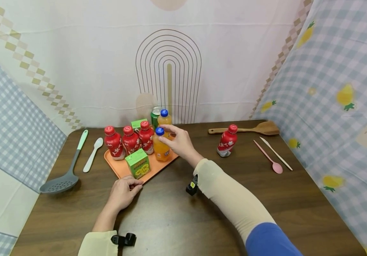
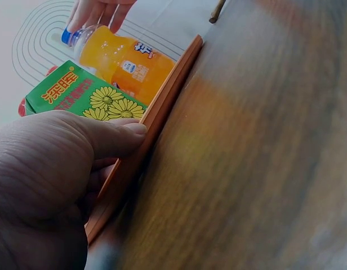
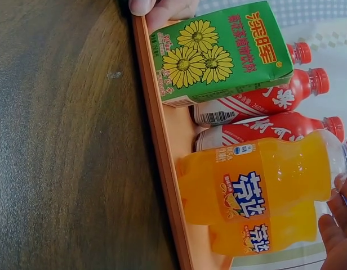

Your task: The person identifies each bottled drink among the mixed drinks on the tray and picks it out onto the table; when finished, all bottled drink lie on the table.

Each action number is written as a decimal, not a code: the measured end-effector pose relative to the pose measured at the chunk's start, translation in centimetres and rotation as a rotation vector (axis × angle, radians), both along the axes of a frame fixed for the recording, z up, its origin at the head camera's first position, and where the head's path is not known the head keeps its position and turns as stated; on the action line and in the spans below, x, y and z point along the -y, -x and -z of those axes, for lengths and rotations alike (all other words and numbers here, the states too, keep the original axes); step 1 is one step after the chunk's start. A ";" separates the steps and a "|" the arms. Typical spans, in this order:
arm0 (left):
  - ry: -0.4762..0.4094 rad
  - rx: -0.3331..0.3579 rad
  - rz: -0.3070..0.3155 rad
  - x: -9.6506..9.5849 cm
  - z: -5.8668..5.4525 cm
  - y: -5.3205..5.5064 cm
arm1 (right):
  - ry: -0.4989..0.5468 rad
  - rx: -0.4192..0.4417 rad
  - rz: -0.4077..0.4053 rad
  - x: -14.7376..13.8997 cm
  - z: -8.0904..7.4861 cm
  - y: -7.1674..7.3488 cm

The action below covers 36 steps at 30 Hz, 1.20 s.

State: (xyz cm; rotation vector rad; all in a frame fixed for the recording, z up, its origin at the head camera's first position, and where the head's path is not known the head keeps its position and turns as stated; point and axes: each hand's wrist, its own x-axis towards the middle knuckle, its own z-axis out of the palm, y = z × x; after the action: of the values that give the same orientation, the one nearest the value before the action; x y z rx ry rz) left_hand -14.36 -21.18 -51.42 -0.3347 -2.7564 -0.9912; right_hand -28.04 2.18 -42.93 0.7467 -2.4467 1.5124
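My left hand (image 1: 123, 192) pinches the near edge of an orange tray (image 1: 155, 168), thumb on top of the rim in the left wrist view. With its fingertips, my right hand (image 1: 182, 144) holds the front orange soda bottle (image 1: 162, 149) around its blue cap and neck. This bottle stands upright on the tray, and a second orange soda bottle (image 1: 165, 120) is right behind it. Three red bottles (image 1: 114, 145) stand along the tray's left and middle. A green drink carton (image 3: 218, 53) with yellow flowers sits in front of them, close to my left hand.
Behind the red bottles show another green carton (image 1: 138, 123) and a green can (image 1: 155, 117). A slotted turner (image 1: 63, 181) and white spoon (image 1: 93, 154) lie left. Rightward are a lone red bottle (image 1: 227, 141), wooden spatula (image 1: 265, 128), pink spoon (image 1: 277, 167) and thin pale utensil (image 1: 276, 153).
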 end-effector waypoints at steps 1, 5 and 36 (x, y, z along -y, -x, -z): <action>-0.001 -0.001 0.000 0.0 0.0 0.0 | -0.002 -0.001 0.004 0.0 0.0 0.0; -0.007 0.001 0.000 0.0 -0.1 0.0 | -0.006 -0.013 0.014 0.1 0.0 0.1; -0.024 0.019 -0.007 0.0 -0.1 -0.2 | 0.180 -0.061 0.096 -2.3 -0.9 -1.0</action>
State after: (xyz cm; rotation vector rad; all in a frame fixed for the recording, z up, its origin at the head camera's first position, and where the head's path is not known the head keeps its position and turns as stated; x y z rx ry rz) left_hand -14.20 -21.15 -51.29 -0.3131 -2.7582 -1.0303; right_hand -27.07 4.53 -42.03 0.6227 -2.2322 1.6208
